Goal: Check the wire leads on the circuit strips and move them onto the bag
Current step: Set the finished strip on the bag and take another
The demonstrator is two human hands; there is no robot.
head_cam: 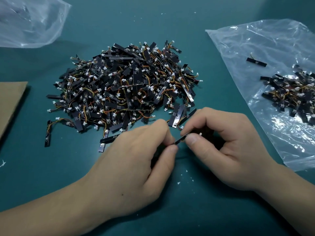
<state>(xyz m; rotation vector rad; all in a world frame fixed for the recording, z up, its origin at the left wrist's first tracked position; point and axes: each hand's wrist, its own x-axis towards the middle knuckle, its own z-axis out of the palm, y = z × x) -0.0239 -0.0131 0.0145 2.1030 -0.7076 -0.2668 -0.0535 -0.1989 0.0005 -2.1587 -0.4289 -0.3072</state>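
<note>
Strip [181,139], thin black, pinched between left hand [136,160] and right hand [226,150] grips; crinkled clear bag [265,41] nearby.

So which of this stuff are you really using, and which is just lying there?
For the job: left hand, right hand, both pinching one circuit strip; big pile of strips; clear bag on the right, with its smaller heap of strips.
Just lying about: crumpled bag far left; brown cardboard; white crumbs.

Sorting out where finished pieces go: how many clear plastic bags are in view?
2. The left bag lies crumpled at the far left corner; the right bag lies flat at the right, circuit strips piled on it.
</note>
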